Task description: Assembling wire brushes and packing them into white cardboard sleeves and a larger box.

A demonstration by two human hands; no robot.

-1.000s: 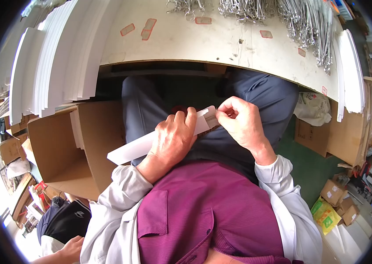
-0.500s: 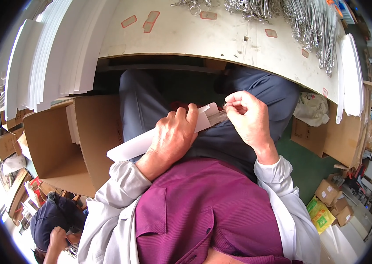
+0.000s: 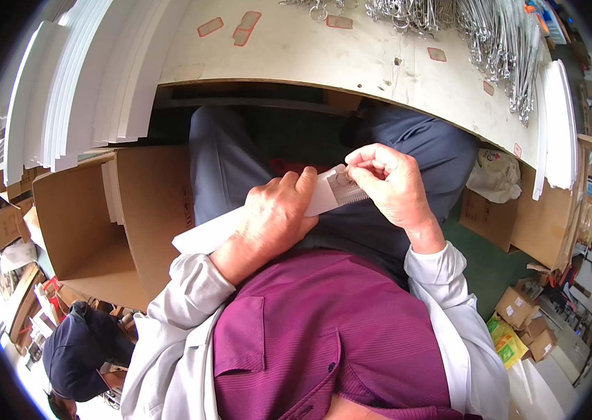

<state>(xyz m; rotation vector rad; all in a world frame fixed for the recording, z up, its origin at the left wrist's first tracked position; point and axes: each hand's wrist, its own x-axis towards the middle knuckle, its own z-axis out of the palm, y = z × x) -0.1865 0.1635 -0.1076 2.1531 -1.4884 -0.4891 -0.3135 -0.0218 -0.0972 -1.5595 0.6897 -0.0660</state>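
Right fingers [image 3: 369, 152] nearer white box [image 3: 322, 199], ridged piece [image 3: 350, 193] partly hidden

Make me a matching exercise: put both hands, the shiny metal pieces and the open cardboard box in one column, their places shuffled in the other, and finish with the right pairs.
Things
1. left hand
2. right hand
3. shiny metal pieces
4. open cardboard box

Places
A. heaped on the pale tabletop, toward its right side
B. at the right-hand end of the long white carton
C. beside the dark trousers, on the person's left
D. wrapped over the middle of the carton

Pairs: 1-D, 2-B, 3-A, 4-C
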